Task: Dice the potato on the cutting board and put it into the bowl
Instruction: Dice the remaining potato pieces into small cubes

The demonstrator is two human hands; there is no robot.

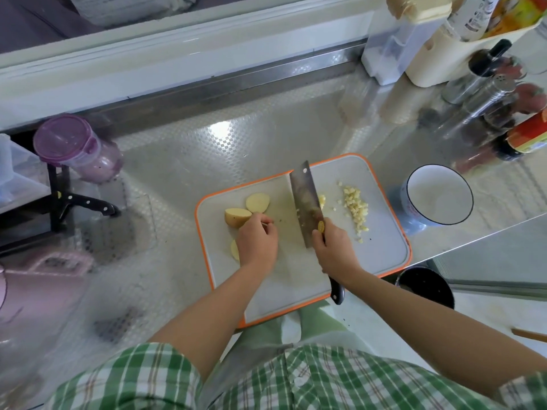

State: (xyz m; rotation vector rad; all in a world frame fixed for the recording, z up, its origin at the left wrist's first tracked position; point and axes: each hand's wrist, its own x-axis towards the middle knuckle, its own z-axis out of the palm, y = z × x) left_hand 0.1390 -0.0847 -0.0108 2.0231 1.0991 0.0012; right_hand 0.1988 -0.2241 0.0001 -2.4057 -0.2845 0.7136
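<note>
Three uncut potato pieces (236, 217) lie on the left of the cutting board (384, 250), diced potato (356, 210) piled on the right. Left hand (257, 242): fingers curled against one piece, can't tell if gripping. Right hand (334, 253): fingers wrapped round the cleaver (306, 202) handle, blade over mid-board between pieces and dice. White bowl (439, 195) on worktop (177, 161), just right of board.

The table (207, 143) is glossy embossed metal. The cutting board (381, 247) looks like matt grey plastic with an orange rim. At its 3 o'clock the bowl (438, 199) is glossy white glaze. The cleaver (306, 202) blade is dull metal.
</note>
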